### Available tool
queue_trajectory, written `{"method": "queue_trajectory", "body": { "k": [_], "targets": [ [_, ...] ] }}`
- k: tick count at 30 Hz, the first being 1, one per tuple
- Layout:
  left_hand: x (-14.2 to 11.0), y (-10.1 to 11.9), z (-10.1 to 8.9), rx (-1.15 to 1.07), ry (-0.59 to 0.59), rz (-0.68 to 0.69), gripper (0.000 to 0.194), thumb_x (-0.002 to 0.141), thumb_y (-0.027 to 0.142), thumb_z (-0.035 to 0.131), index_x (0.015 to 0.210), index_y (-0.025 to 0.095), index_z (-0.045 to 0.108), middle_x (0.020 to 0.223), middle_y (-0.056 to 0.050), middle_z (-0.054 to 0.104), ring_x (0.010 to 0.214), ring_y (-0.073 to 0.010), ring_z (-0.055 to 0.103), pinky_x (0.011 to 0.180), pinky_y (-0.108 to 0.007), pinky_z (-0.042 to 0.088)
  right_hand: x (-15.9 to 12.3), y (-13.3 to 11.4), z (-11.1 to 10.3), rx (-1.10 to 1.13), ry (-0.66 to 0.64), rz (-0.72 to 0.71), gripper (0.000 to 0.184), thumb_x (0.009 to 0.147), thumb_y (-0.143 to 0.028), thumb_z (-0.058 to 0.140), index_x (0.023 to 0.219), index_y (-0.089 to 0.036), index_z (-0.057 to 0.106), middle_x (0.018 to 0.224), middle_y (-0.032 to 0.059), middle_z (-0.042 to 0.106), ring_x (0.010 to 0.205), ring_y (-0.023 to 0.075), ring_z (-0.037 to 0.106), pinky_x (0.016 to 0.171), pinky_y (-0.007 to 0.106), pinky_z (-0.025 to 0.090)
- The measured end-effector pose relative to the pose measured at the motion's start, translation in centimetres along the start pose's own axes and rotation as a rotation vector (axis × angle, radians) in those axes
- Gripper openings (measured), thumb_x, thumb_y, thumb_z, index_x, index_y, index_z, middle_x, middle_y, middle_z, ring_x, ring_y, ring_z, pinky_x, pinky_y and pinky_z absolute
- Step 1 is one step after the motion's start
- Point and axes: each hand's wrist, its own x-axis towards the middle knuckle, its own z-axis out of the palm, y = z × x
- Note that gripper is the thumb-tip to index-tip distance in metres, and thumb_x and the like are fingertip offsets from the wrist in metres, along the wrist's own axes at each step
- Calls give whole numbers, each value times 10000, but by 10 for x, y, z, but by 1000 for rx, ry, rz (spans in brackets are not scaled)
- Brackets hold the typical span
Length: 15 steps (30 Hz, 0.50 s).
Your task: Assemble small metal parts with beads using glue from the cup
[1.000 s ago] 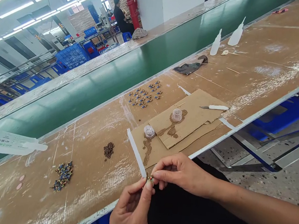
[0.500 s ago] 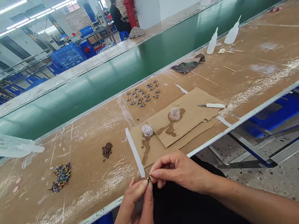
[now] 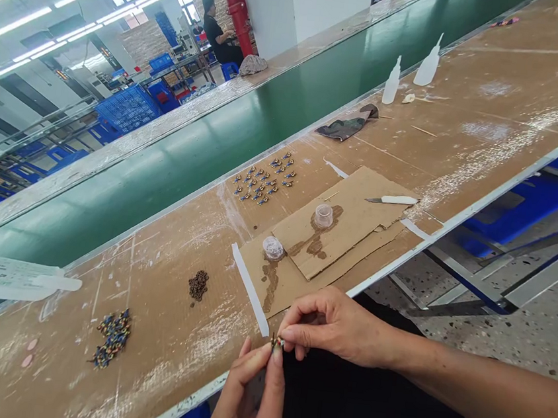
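Between the fingertips of both hands, over the table's front edge, is a tiny painted figurine (image 3: 277,343). My left hand (image 3: 254,392) pinches it from below with thumb and forefinger. From the right, my right hand (image 3: 331,324) has its thumb and forefinger closed at the same piece; the fingers cover much of it. A pile of similar blue and yellow figurines (image 3: 113,338) lies at the left, and a spaced-out group of them (image 3: 265,177) stands farther back. A heap of small brown rings (image 3: 198,285) sits between the pile and the cardboard.
Stained cardboard sheets (image 3: 350,243) carry two small clear cups, one a white-filled cup (image 3: 273,248), and a white-handled knife (image 3: 392,199). Behind are a dark cloth (image 3: 348,124) and white squeeze bottles (image 3: 428,64). A green conveyor belt (image 3: 163,170) runs beyond the table; a person (image 3: 220,33) sits far off.
The figurine has been turned slightly between my fingertips and shows more of its coloured side. My hands have hardly shifted; the whole view has moved a little.
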Motion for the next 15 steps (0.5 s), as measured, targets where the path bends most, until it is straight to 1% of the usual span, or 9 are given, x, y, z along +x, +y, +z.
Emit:
{"method": "queue_trajectory", "body": {
  "k": [2, 4, 7, 9, 12, 15],
  "targets": [
    [3, 5, 2, -87, 18, -119, 147, 633, 330, 777, 712, 213, 735, 751, -35, 728, 806, -217, 693, 817, -329, 558, 0, -2, 1, -7, -4, -9, 287, 769, -384, 663, 759, -97, 661, 694, 15, 625, 576, 54, 543, 593, 177, 434],
    [7, 10, 5, -174, 27, -230, 178, 581, 327, 810, 688, 209, 728, 717, -22, 730, 666, -155, 684, 681, -233, 568, 0, -4, 2, 18, -11, -5, 305, 759, -400, 671, 768, -96, 663, 704, 21, 629, 583, 60, 550, 595, 182, 441],
    [14, 17, 8, -266, 38, -392, 256, 483, 340, 856, 646, 197, 720, 623, -1, 715, 500, -68, 613, 539, -118, 511, 0, -5, 2, 47, -11, 1, 320, 756, -408, 671, 779, -90, 669, 715, 33, 634, 594, 66, 556, 605, 188, 454],
    [17, 21, 9, -307, 55, -485, 307, 406, 346, 880, 609, 185, 715, 581, 1, 702, 476, -50, 593, 515, -88, 487, 0, -5, 3, 42, -3, 4, 307, 769, -396, 657, 779, -89, 671, 717, 36, 636, 594, 66, 556, 603, 187, 457],
    [19, 23, 11, -323, 70, -510, 325, 367, 349, 889, 585, 185, 712, 555, 9, 691, 462, -39, 584, 510, -71, 473, -1, -6, 3, 29, 8, 5, 266, 787, -358, 634, 778, -94, 672, 730, 39, 643, 594, 66, 558, 597, 184, 456],
    [19, 21, 12, -328, 57, -476, 318, 383, 355, 886, 591, 186, 714, 556, 9, 690, 472, -40, 593, 539, -70, 481, -2, -6, 3, 11, 10, -3, 239, 804, -328, 611, 791, -100, 678, 731, 38, 647, 595, 66, 558, 604, 183, 454]
  ]
}}
